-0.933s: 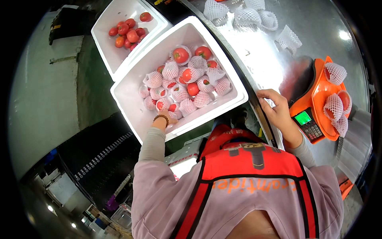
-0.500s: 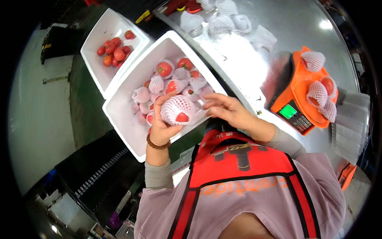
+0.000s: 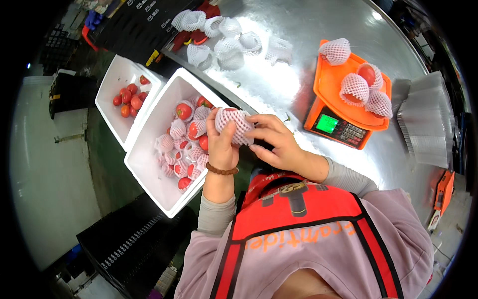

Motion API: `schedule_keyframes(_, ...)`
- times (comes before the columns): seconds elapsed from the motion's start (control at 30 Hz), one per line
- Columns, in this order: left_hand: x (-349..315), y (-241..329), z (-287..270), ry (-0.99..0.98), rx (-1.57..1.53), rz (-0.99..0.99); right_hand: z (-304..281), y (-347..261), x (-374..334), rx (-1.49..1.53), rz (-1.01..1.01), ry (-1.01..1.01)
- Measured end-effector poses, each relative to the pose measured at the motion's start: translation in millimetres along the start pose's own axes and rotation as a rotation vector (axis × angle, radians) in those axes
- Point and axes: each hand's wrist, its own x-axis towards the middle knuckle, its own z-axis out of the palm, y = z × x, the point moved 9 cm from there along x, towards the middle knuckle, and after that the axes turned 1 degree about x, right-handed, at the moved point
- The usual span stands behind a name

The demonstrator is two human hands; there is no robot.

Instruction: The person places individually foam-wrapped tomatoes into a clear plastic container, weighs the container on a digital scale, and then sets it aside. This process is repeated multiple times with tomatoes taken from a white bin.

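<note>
My left hand (image 3: 222,144) is closed around a tomato (image 3: 234,125) in a white foam net sleeve, held over the right edge of the nearer foam box. The fingers of my right hand (image 3: 276,142) grip the sleeve from the right, with the thumb lower down. Inside the nearer white foam box (image 3: 145,172) lie several sleeved tomatoes (image 3: 179,142), red skin showing through the openings. On the right, several sleeved tomatoes (image 3: 354,89) rest on an orange weighing scale (image 3: 326,74), whose display glows green.
A second white foam box (image 3: 110,79), holding several bare tomatoes (image 3: 130,99), stands at the far left. Loose foam net sleeves (image 3: 230,52) lie on the metal table (image 3: 298,27). Clear plastic trays (image 3: 425,119) are stacked at the right. A black crate (image 3: 132,244) is at lower left.
The sleeved tomato has turned in my left hand and moved to the box's right edge. My right hand has come from apart onto its sleeve. The view has swung toward the right.
</note>
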Motion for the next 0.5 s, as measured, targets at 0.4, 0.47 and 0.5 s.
schedule_keyframes(0.4,-23,-5,91,-0.254,0.46,0.252,-57,28,-27,0.492,0.388,0.363)
schedule_keyframes(0.47,-24,-6,93,-0.129,0.488,0.239,-69,22,-28,0.325,0.253,0.476)
schedule_keyframes(0.5,-20,-10,90,-0.158,0.318,0.195,-70,27,-31,0.338,0.312,0.474)
